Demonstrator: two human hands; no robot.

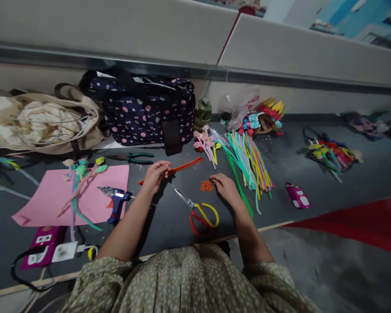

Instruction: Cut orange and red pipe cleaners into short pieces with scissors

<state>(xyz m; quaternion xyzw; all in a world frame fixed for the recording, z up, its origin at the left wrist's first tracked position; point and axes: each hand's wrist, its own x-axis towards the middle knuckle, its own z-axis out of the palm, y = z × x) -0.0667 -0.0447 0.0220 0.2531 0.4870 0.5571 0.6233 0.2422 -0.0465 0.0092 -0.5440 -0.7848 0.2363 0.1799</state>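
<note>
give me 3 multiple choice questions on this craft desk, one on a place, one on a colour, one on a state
1. Where do the scissors lie?
A. between the two forearms
B. on the pink sheet
C. inside the spotted bag

2. What colour is the pipe cleaner in the left hand?
A. green
B. orange
C. white

3. How are the scissors' blades?
A. wide open
B. closed
C. hidden under paper

Answers:
1 A, they rest on the dark desk between the arms.
2 B, an orange stem runs from the pinching fingers.
3 B, the blades lie together in one point.

The right hand rests by the orange snippets.
</note>
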